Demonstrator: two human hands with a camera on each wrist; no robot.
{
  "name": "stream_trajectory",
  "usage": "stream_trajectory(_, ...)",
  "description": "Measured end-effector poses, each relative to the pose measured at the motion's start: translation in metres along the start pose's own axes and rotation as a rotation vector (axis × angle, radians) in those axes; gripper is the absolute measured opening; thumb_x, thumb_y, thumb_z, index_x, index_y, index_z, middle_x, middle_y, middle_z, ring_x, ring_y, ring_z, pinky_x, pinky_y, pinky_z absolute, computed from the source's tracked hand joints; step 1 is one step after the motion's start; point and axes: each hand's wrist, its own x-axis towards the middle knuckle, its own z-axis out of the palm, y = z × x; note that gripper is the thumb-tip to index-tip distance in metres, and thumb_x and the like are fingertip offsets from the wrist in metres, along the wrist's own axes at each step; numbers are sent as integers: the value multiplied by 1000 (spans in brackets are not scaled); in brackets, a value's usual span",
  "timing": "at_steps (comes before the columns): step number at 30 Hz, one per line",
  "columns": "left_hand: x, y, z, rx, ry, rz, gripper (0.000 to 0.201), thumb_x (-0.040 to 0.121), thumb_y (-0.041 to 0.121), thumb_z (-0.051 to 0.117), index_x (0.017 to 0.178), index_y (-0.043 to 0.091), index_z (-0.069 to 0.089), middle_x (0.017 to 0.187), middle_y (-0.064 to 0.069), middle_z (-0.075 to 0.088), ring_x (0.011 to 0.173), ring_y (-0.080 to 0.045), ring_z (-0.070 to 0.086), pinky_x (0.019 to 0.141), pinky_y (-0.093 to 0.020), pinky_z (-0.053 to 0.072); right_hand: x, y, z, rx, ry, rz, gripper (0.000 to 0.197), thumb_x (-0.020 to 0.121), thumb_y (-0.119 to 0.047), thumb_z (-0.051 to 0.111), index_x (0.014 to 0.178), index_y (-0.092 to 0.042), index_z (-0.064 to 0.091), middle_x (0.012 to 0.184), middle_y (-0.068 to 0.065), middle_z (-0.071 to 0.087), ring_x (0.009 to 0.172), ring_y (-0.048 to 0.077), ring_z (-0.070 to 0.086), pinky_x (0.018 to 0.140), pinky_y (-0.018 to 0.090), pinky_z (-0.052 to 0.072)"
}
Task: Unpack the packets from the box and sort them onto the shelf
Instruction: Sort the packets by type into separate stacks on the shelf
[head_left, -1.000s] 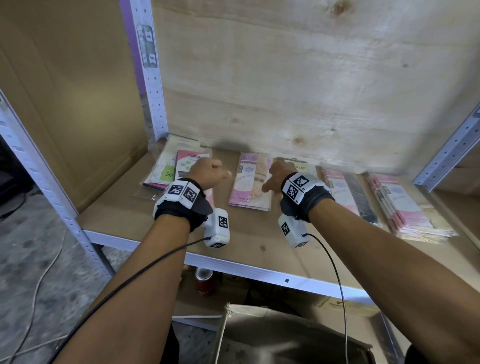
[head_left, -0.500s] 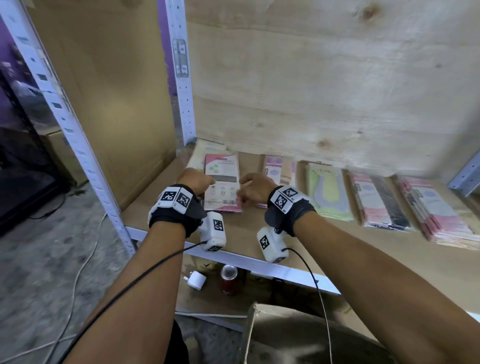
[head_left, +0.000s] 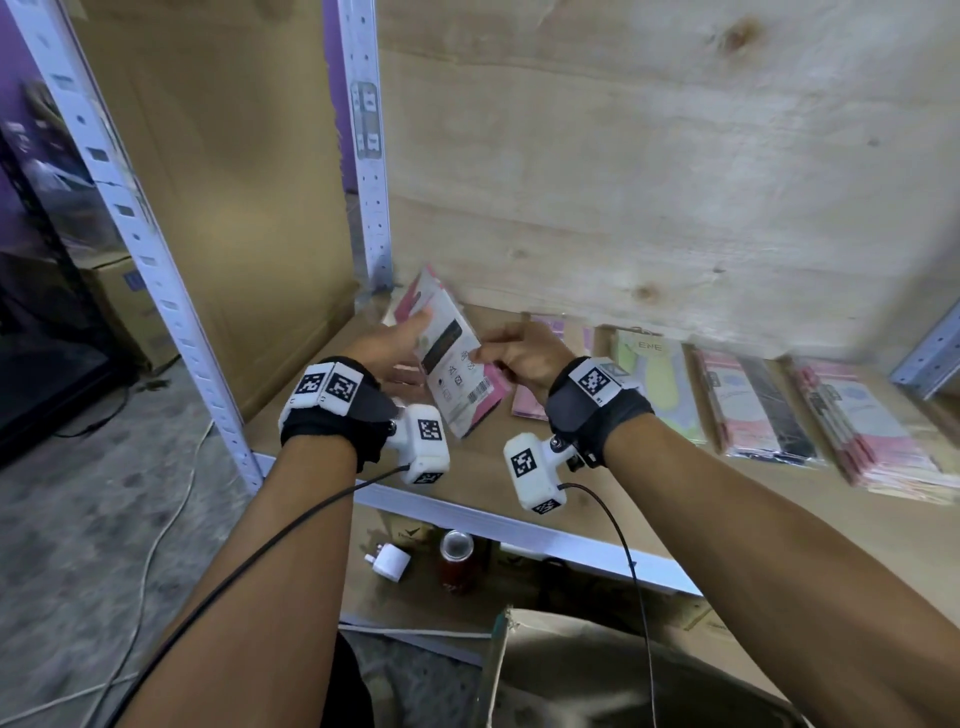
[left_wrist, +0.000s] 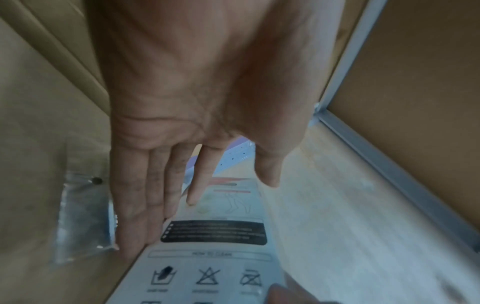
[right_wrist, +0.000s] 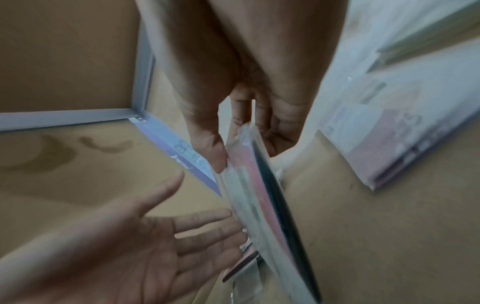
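A flat packet (head_left: 451, 364) with a white back, a black band and wash symbols stands tilted on edge above the left end of the wooden shelf (head_left: 478, 462). My right hand (head_left: 519, 353) pinches its right edge between thumb and fingers (right_wrist: 215, 152). My left hand (head_left: 397, 345) is flat with straight fingers (left_wrist: 155, 195) that touch the packet's (left_wrist: 215, 257) left side. In the right wrist view the packet (right_wrist: 259, 195) is seen edge-on, pink and dark, with the left palm (right_wrist: 145, 236) beside it. The cardboard box (head_left: 597, 670) is below me, partly open.
More packets lie in a row to the right: pink (head_left: 530, 400), green (head_left: 654, 384), pink-and-black (head_left: 753, 410), and a stack (head_left: 872, 436). A clear bag (left_wrist: 83, 216) lies under my left hand. Metal posts (head_left: 369, 156) frame the corner. A can (head_left: 457, 558) and white plug (head_left: 389, 561) sit below.
Both hands rested curled on packets lying flat. Now the right hand has tipped one packet up on edge, the left hand has opened against it, and my view has swung left.
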Motion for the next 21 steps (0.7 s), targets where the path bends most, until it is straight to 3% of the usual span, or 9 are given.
stream_trajectory(2, -10, 13, -1, -126, -37, 33, 70, 76, 73, 64, 107, 10, 60, 93, -11, 65, 78, -31, 69, 77, -45, 61, -7, -9, -2, -54, 16, -135, 19, 77, 5, 74, 78, -13, 70, 80, 4, 70, 69, 17, 63, 65, 26, 54)
stream_trajectory(4, -17, 25, -1, -301, -87, 77, 74, 68, 74, 71, 99, 9, 57, 95, -10, 60, 76, -30, 69, 69, -43, 60, -16, -18, -3, -63, 36, -244, 19, 77, 7, 73, 88, -9, 72, 76, 3, 66, 63, 15, 59, 64, 26, 51)
stream_trajectory(6, -21, 33, -2, -434, -63, 138, 77, 69, 65, 78, 112, 3, 59, 109, -15, 65, 89, -30, 74, 73, -45, 62, -27, -25, -5, -106, 44, -329, 20, 77, 2, 75, 95, -6, 73, 78, 2, 66, 64, 13, 59, 64, 25, 52)
stream_trajectory(8, -23, 35, 0, -513, -30, 189, 66, 78, 48, 79, 121, 2, 59, 116, -20, 67, 100, -29, 73, 74, -41, 62, -36, -30, -9, -181, 55, -410, 20, 77, -3, 77, 95, -9, 75, 80, 1, 67, 66, 10, 58, 65, 21, 49)
stream_trajectory(11, -26, 31, 8, -575, 16, 214, 28, 90, 21, 69, 107, 0, 63, 107, -20, 73, 85, -21, 77, 70, -31, 63, -46, -31, -18, -343, 84, -502, 22, 76, -8, 79, 95, -16, 75, 93, 6, 66, 83, 18, 58, 79, 26, 49)
stream_trajectory(13, -25, 28, 14, -575, 29, 204, 13, 95, 13, 59, 102, 3, 61, 97, -17, 74, 73, -18, 77, 66, -29, 63, -49, -26, -28, -406, 67, -498, 26, 74, -12, 80, 97, -23, 73, 105, 8, 63, 92, 21, 59, 83, 28, 49)
stream_trajectory(15, -25, 27, 20, -542, 50, 187, 8, 97, 11, 54, 101, 6, 59, 89, -13, 74, 66, -16, 76, 58, -26, 61, -51, -20, -43, -381, 81, -452, 26, 74, -19, 81, 98, -25, 71, 110, 3, 62, 97, 15, 58, 83, 24, 48)
stream_trajectory(18, -26, 23, 29, -456, 20, 205, 7, 98, 14, 54, 96, 11, 60, 82, -8, 78, 69, -16, 76, 60, -29, 62, -53, -8, -74, -284, 200, -363, 29, 79, -27, 80, 105, -21, 70, 101, -12, 63, 92, 1, 57, 78, 16, 45)
stream_trajectory(21, -26, 18, 42, -374, -85, 226, 10, 98, 17, 55, 97, 12, 64, 91, -10, 78, 79, -19, 77, 68, -35, 62, -61, 8, -101, -36, 134, -167, 18, 85, -19, 75, 101, -20, 68, 86, -10, 68, 82, 8, 63, 66, 18, 50)
